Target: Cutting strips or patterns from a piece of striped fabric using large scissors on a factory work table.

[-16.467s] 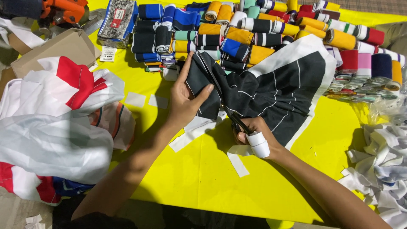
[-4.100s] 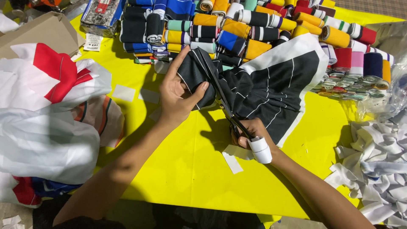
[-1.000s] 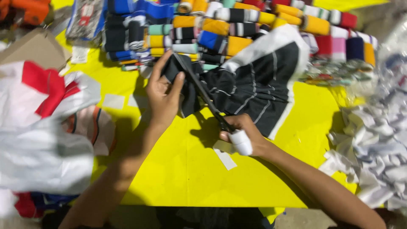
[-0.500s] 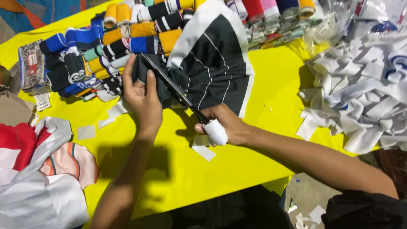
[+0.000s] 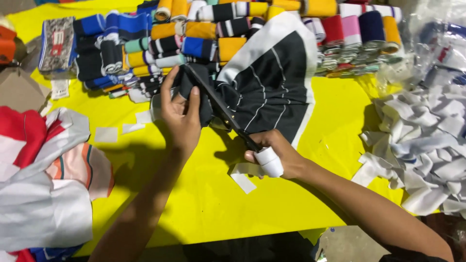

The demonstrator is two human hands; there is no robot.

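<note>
The left hand pinches a fold of the black striped cloth, which lies toward the far edge of the yellow worktop. The right hand has its grip closed around the scissors, whose blades rest on the cloth. White scraps pile at the right edge.

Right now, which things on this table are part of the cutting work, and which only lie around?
In use:
- left hand holding the black striped fabric
- right hand working the scissors

Lying about:
- rolled ribbing bands
- white scrap pile
- red and white garments
- yellow table
</note>
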